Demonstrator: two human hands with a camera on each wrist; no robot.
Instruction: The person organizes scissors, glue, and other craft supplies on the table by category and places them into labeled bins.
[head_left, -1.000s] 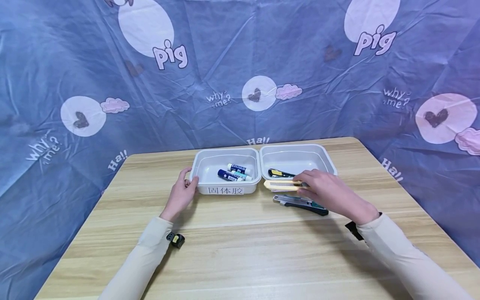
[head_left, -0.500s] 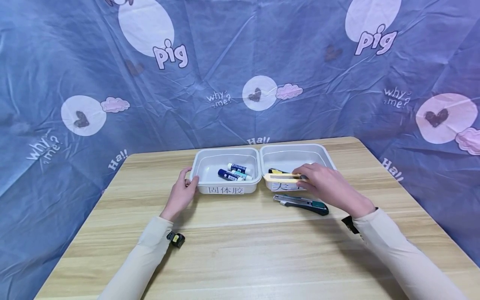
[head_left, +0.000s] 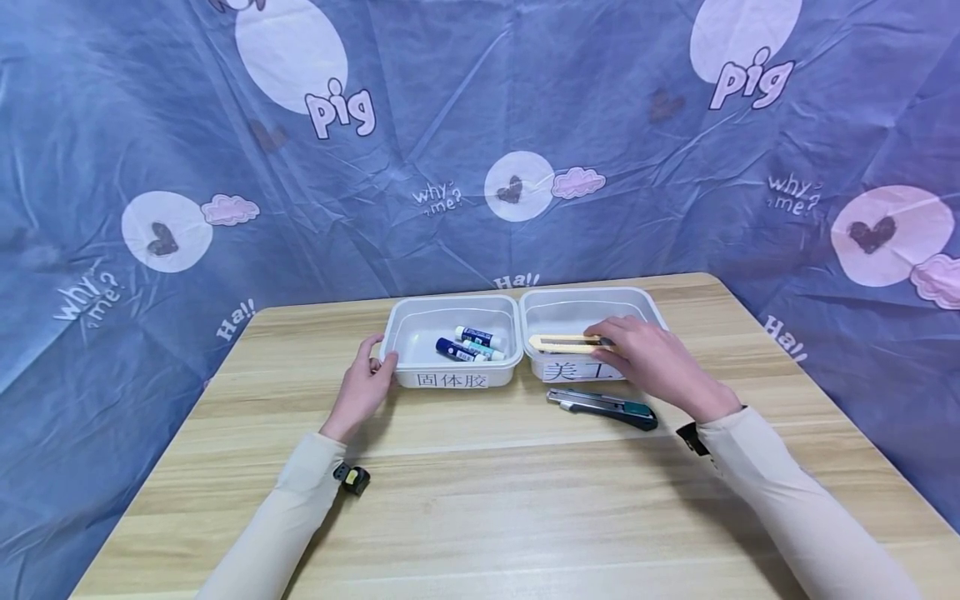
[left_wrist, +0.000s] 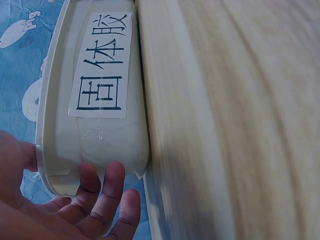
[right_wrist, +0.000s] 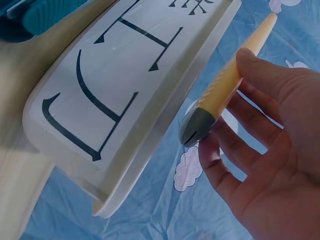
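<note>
Reaching over the right tray (head_left: 660, 321), my right hand (head_left: 648, 362) pinches the yellow knife (head_left: 562, 342) between thumb and curled fingers (right_wrist: 260, 107); my left hand (head_left: 362, 387) cups the left tray (head_left: 397, 362).

left bin (head_left: 450, 379) label reads 固体胶, right bin (head_left: 577, 371) shows 美工, backdrop cloth (head_left: 480, 125) says "pig", "why me?", "Ha!!"
</note>
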